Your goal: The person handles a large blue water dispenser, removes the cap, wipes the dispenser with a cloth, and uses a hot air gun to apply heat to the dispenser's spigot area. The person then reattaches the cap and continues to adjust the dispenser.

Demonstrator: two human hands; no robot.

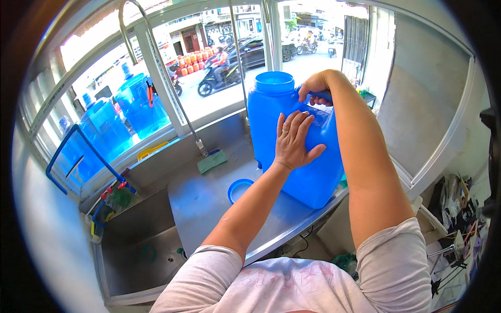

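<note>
A big blue plastic water jug [313,182] stands upright on the steel counter, its round mouth uncapped at the top. My right hand [319,87] is wrapped round the handle at the jug's top right. Pressed flat against the jug's near side is my left hand [295,136], fingers stretched out and a ring on one of them. A blue ring-shaped lid [240,190] lies on the counter just left of the jug. Farther left on the steel rests a green scrubbing pad [212,162], at the foot of a thin metal pipe.
A deep steel sink [138,229] is at the left, with brushes and a blue tube frame [99,156] beside it. Blue water containers [136,101] stand beyond the window. The counter's front edge [292,235] runs before me. Cluttered tools [459,245] lie at the lower right.
</note>
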